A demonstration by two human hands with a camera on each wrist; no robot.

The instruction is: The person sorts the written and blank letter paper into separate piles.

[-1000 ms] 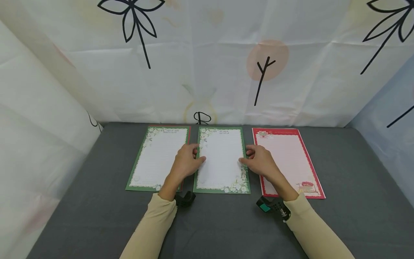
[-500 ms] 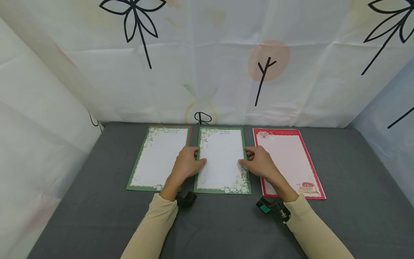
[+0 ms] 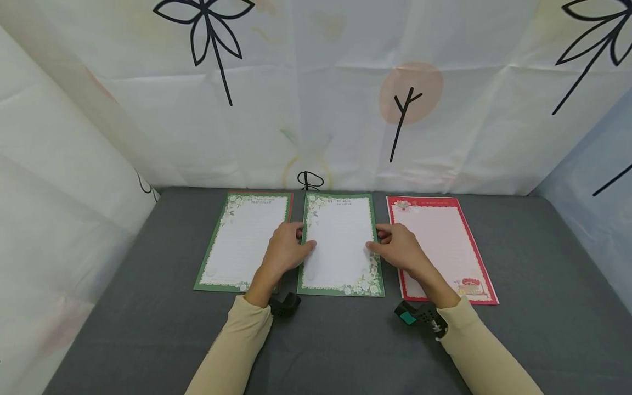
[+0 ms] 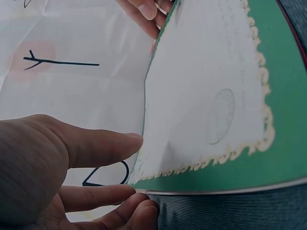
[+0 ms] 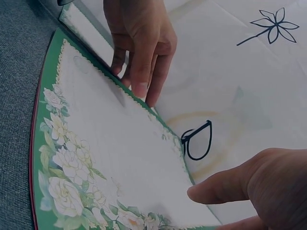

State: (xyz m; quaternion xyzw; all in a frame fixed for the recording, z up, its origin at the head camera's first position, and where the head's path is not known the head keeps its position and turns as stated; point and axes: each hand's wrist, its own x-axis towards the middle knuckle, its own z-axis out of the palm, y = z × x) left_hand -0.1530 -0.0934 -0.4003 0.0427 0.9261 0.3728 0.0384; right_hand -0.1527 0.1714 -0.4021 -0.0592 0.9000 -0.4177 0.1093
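A sheet of green-bordered letter paper [image 3: 340,247], printed with white flowers, lies in the middle of the table in the head view. My left hand [image 3: 287,246] holds its left edge, thumb on the face and fingers at the side. At its right edge my right hand [image 3: 396,247] has the same grip. The left wrist view shows the left thumb [image 4: 110,146] over the border; in the right wrist view the right thumb [image 5: 216,188] meets the opposite edge. A thin red line shows beneath the green sheet's bottom edge there.
Another green-bordered sheet [image 3: 237,247] lies to the left, partly behind my left forearm, with a red edge showing under it. To the right is a red-bordered sheet [image 3: 439,236], partly covered by my right hand. A white patterned cloth [image 3: 336,109] hangs behind the grey table [image 3: 340,345].
Both hands keep their places at the middle sheet's edges, with only tiny shifts of the fingers. The head view has drifted very slightly; the sheets look the same.
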